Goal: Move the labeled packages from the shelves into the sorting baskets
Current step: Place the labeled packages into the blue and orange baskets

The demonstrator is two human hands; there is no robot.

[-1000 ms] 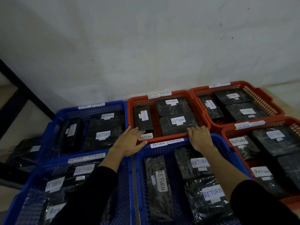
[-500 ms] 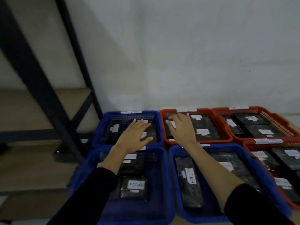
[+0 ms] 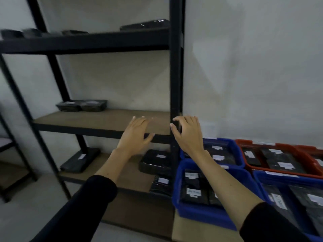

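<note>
A black metal shelf rack (image 3: 176, 70) fills the left half of the head view. Black wrapped packages with white labels lie on it: a pair on the middle shelf (image 3: 82, 105), one on the lower shelf at left (image 3: 80, 162), two at the lower right (image 3: 155, 161), and several on the top shelf (image 3: 145, 25). My left hand (image 3: 136, 135) hovers with fingers spread in front of the middle shelf board, holding nothing. My right hand (image 3: 187, 132) is raised beside the rack's upright post, fingers loosely bent, empty. Blue baskets (image 3: 176, 194) and red baskets (image 3: 244, 149) with packages stand at the right.
A pale wall (image 3: 253, 67) rises behind the rack and baskets. The baskets sit on a brown board (image 3: 192, 231) low at the right. Another dark frame (image 3: 10, 154) stands at the far left. Grey floor (image 3: 26, 215) shows at the bottom left.
The view has swung left and up from the baskets to the shelf rack. Both hands have lifted off the basket rims and now hover empty before the middle shelf.
</note>
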